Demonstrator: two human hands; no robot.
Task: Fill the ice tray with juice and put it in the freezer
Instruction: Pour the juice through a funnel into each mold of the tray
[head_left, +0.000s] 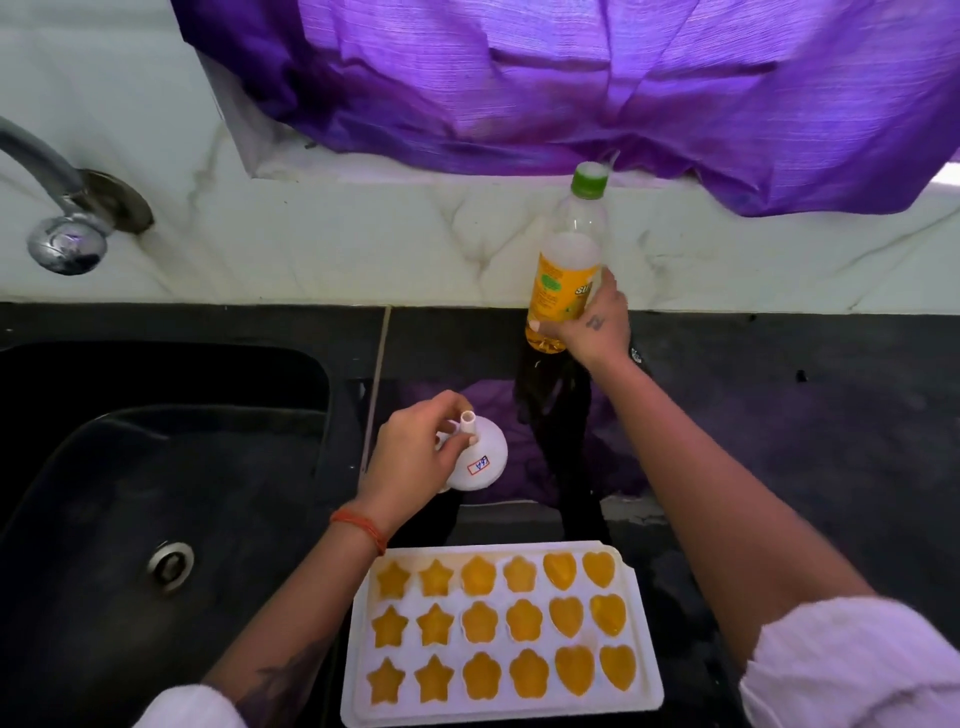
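Observation:
A white ice tray (358, 644) lies on the black counter near me, its star, flower and heart moulds all holding orange juice. My right hand (592, 322) grips the lower part of a capped juice bottle (569, 244) that stands upright at the back of the counter by the wall. My left hand (415, 452) holds a white funnel (483, 457) by its spout, upside down, wide end on the counter beyond the tray.
A black sink (156, 467) with a steel drain fills the left side, with a chrome tap (62, 228) above it. A marble backsplash and purple curtain (571, 78) stand behind the counter. Bare black counter (805, 415) extends to the right.

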